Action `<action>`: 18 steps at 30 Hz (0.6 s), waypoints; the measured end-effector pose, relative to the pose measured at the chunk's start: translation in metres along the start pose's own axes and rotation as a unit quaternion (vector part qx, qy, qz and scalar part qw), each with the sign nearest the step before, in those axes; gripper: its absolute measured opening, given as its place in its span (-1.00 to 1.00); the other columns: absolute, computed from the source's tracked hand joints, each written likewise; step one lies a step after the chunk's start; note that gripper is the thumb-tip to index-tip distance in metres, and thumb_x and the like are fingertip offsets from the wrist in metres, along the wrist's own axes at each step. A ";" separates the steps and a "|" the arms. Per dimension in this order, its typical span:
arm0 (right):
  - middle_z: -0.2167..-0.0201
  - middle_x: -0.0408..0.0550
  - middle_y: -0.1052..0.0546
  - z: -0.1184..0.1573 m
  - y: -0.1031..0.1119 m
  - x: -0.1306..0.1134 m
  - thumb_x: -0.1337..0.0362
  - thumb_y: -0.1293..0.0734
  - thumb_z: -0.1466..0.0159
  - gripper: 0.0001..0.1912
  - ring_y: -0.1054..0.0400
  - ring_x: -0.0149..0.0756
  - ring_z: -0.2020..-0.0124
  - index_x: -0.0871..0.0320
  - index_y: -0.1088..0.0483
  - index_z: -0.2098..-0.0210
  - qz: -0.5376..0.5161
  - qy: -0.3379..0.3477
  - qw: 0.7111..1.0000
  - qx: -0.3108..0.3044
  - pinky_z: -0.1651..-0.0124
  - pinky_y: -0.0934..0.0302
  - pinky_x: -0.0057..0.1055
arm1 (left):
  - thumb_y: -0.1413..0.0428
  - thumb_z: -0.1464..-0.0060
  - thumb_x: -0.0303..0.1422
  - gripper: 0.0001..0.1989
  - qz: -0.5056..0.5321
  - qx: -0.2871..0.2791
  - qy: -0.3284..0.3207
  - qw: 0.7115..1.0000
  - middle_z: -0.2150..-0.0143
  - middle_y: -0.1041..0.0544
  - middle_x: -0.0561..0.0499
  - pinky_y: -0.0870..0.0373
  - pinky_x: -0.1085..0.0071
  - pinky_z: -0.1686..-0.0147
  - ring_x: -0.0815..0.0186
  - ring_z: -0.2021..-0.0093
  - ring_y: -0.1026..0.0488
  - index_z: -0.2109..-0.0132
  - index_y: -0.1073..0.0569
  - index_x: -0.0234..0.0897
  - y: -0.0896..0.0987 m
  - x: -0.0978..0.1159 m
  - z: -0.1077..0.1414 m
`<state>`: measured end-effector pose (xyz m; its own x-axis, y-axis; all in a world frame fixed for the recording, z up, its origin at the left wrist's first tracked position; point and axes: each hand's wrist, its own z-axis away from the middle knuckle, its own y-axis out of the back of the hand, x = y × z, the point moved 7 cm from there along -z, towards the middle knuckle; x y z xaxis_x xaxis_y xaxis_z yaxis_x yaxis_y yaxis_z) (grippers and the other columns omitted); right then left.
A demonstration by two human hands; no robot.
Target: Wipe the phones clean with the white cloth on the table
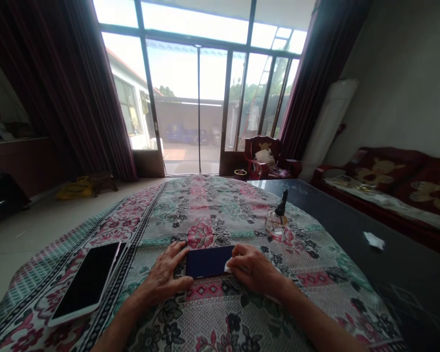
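We have a clear bottle (276, 225) with a black top (281, 203) beyond our right hand (254, 269), its contents too faint to tell. The dark phone (207, 263) lies flat on the patterned cloth (223, 195), our left hand (165, 271) touching one end with fingers spread apart, right fingers clamped on a white wipe (228, 266) at the other; a white-edged tablet (88, 278) lies to our left.

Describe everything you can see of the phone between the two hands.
The phone is a thin, flat rectangle with a dark blue-black, glassy-looking face showing no lit image. It lies lengthwise from left to right on the patterned cloth. The left hand is spread at its left end; the right hand holds a small white wad at its right end, partly hiding it.
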<state>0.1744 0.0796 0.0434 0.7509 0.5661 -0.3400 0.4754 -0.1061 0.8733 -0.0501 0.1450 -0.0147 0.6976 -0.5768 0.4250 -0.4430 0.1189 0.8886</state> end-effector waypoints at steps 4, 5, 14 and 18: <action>0.34 -0.08 -0.43 -0.002 0.005 0.013 0.34 -0.30 -0.21 -0.84 -0.33 -0.35 0.29 0.06 -0.55 0.30 -0.033 -0.015 0.999 -0.006 0.20 -0.20 -0.41 | -0.15 0.00 -0.04 -0.33 -0.006 0.027 -0.002 1.000 -0.33 -0.15 -0.13 -0.03 -0.02 -0.24 -0.07 -0.33 0.02 -0.22 -0.27 -0.18 -0.002 -0.002 -0.001; 0.34 -0.08 -0.43 -0.002 0.007 0.016 0.35 -0.31 -0.20 -0.84 -0.34 -0.35 0.29 0.06 -0.55 0.31 -0.038 -0.024 0.999 -0.006 0.19 -0.21 -0.41 | -0.16 0.00 -0.05 -0.34 -0.008 0.032 -0.003 0.999 -0.32 -0.16 -0.13 -0.03 -0.02 -0.24 -0.08 -0.32 0.00 -0.21 -0.28 -0.18 -0.002 -0.002 -0.001; 0.03 0.05 -0.46 0.000 0.006 0.033 0.40 -0.32 -0.18 -0.89 -0.31 -0.19 -0.02 0.14 -0.49 0.33 -0.065 -0.067 0.995 0.033 -0.08 -0.15 -0.21 | -0.15 0.00 -0.11 -0.40 0.014 0.060 -0.006 0.998 -0.27 -0.24 -0.19 -0.11 0.01 -0.22 -0.05 -0.28 -0.10 -0.15 -0.34 -0.30 0.005 0.002 -0.004; 0.14 0.03 -0.49 -0.001 0.004 0.029 0.42 -0.31 -0.18 -0.90 -0.34 -0.24 0.06 0.15 -0.47 0.35 -0.080 -0.048 0.995 0.043 -0.03 -0.17 -0.27 | -0.11 -0.03 -0.19 -0.53 0.032 0.083 0.009 0.996 -0.22 -0.31 -0.16 -0.15 0.05 -0.21 -0.01 -0.25 -0.17 -0.07 -0.42 -0.29 0.008 0.002 -0.005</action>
<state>0.1973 0.0968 0.0374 0.7007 0.5012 -0.5079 0.6266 -0.0919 0.7739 -0.0494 0.1489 -0.0058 0.6748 -0.5576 0.4835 -0.5719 0.0189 0.8201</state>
